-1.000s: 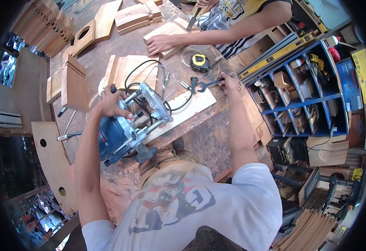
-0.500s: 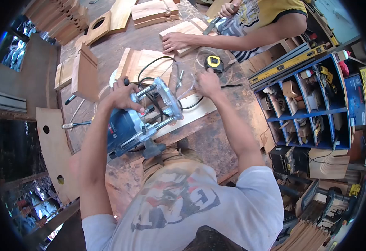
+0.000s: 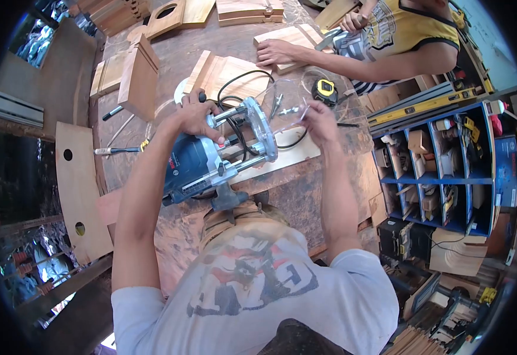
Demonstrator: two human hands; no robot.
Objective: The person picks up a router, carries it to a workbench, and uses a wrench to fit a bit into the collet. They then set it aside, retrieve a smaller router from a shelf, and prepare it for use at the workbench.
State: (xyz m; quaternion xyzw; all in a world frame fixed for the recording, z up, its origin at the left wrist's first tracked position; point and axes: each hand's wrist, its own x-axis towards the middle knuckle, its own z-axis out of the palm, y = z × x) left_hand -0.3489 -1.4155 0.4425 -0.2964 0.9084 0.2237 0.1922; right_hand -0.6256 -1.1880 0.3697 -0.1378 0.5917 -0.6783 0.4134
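Observation:
A blue router point(image 3: 194, 167) lies on its side on the workbench point(image 3: 305, 189), with its round clear base point(image 3: 262, 135) facing right. My left hand point(image 3: 196, 120) grips the router's upper handle. My right hand point(image 3: 320, 122) is raised just right of the base, fingers pinched on a small thin metal piece point(image 3: 303, 112). The router's black cord point(image 3: 235, 83) loops over a light board point(image 3: 282, 155) beneath it. Loose metal bits point(image 3: 282, 106) lie beside the base.
Across the bench, a person in a yellow shirt presses a hand point(image 3: 273, 54) on a wooden board. Nearby are a yellow tape measure point(image 3: 326, 90), a wood block point(image 3: 140, 77), a screwdriver point(image 3: 116, 150), a yellow level point(image 3: 424, 103) and a blue shelf unit point(image 3: 447, 171).
My right hand left the wrench on the bench, reached to the router base, and now hovers holding a small metal piece. The left hand has stayed on the router.

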